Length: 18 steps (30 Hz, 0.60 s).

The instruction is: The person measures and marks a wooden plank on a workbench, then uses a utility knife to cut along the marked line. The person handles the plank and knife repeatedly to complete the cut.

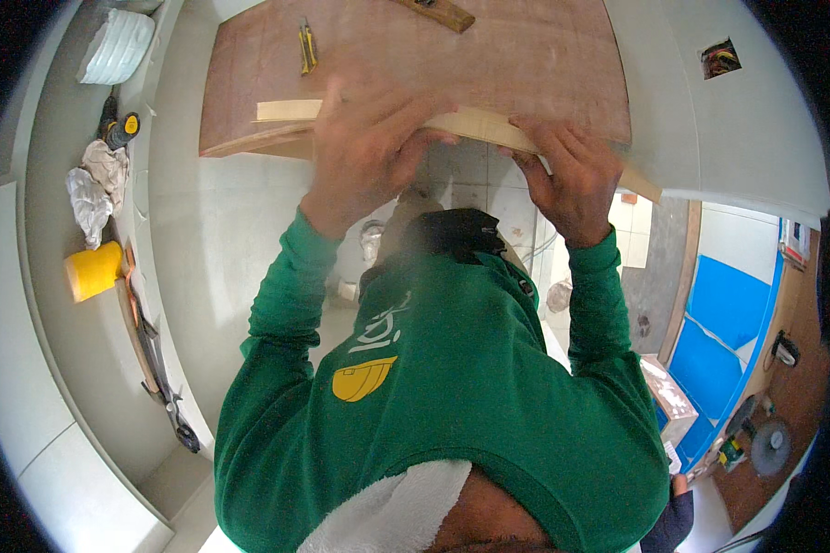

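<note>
A pale wooden strip lies along the front edge of a reddish-brown plywood board. My left hand grips the strip left of its middle, its fingers over the top and slightly blurred. My right hand holds the strip further right, fingertips on its face and thumb below. A yellow utility knife lies on the board above my left hand. A dark wooden tool, cropped by the board's far edge in view, lies behind it.
A left-hand ledge holds a drill, crumpled cloths, a yellow cylinder and long tools. At the right are a wall cutout with wires, blue sheeting, a bench with discs and another person's dark sleeve.
</note>
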Motion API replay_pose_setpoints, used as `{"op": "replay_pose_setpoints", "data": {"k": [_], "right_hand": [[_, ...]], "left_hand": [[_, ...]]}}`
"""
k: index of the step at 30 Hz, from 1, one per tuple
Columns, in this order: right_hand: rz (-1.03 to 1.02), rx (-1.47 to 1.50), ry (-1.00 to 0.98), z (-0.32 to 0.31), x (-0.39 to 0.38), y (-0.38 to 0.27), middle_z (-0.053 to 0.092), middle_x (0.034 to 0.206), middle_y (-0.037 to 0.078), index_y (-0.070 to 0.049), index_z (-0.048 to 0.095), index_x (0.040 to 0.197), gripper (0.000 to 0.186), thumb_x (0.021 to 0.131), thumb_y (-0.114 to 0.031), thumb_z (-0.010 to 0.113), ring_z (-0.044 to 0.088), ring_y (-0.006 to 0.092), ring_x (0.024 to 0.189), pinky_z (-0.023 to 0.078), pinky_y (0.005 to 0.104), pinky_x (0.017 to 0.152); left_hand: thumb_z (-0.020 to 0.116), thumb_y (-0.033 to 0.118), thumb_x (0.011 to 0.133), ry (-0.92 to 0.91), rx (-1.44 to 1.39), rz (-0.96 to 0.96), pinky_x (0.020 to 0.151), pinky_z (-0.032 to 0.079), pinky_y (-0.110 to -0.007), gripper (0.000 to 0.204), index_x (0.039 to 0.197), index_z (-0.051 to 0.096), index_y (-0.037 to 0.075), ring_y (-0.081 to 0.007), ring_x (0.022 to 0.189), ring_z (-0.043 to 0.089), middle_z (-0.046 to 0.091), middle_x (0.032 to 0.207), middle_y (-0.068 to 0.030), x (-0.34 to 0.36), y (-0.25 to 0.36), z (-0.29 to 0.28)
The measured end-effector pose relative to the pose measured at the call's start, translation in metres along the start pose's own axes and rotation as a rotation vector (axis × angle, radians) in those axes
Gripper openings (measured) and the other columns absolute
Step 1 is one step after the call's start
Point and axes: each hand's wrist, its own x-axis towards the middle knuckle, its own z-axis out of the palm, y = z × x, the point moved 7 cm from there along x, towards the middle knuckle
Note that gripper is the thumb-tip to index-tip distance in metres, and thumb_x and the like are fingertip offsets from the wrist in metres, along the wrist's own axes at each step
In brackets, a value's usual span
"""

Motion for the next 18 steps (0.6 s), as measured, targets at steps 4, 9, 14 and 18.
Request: {"op": "replay_pose_setpoints", "data": {"k": [4,9,14,18], "right_hand": [[0.126,0.030,-0.102,0.017,-0.012,0.005,0.078,0.106,0.010,-0.013,0.078,0.121,0.038,0.088,-0.031,0.086,0.075,0.0301,0.091,0.057,0.0439,0.074],[0.382,0.256,-0.175,0.054,-0.026,0.030,0.079,0.110,0.020,-0.003,0.076,0.120,0.034,0.097,-0.028,0.081,0.076,0.0401,0.099,0.059,0.0439,0.086],[0.683,0.528,-0.230,0.129,-0.029,0.091,0.077,0.114,0.018,-0.001,0.072,0.127,0.033,0.109,-0.026,0.060,0.070,0.0268,0.104,0.054,0.0406,0.096],[0.650,0.279,-0.449,0.171,-0.017,0.145,0.076,0.109,0.020,0.001,0.071,0.117,0.038,0.109,-0.035,0.061,0.071,0.0305,0.100,0.054,0.0436,0.093]], "left_hand": [[0.087,0.027,0.085,-0.067,0.002,0.017,0.107,0.043,-0.048,0.037,0.120,0.079,0.019,-0.0221,0.110,0.072,0.080,0.119,-0.0010,-0.002,-0.004,0.013],[0.085,0.019,0.089,0.307,0.166,-0.155,0.113,0.044,-0.051,0.038,0.126,0.077,0.015,-0.0249,0.113,0.072,0.079,0.122,-0.0060,-0.030,-0.035,-0.002],[0.075,0.006,0.096,0.637,-0.155,-0.881,0.096,0.058,-0.040,0.028,0.125,0.075,0.004,-0.0252,0.108,0.073,0.078,0.118,-0.0140,-0.146,-0.117,0.028],[0.070,0.014,0.104,0.541,-0.489,-1.121,0.078,0.059,-0.042,0.016,0.115,0.077,0.005,-0.0224,0.087,0.075,0.077,0.105,-0.0125,-0.210,-0.107,0.069]]}}
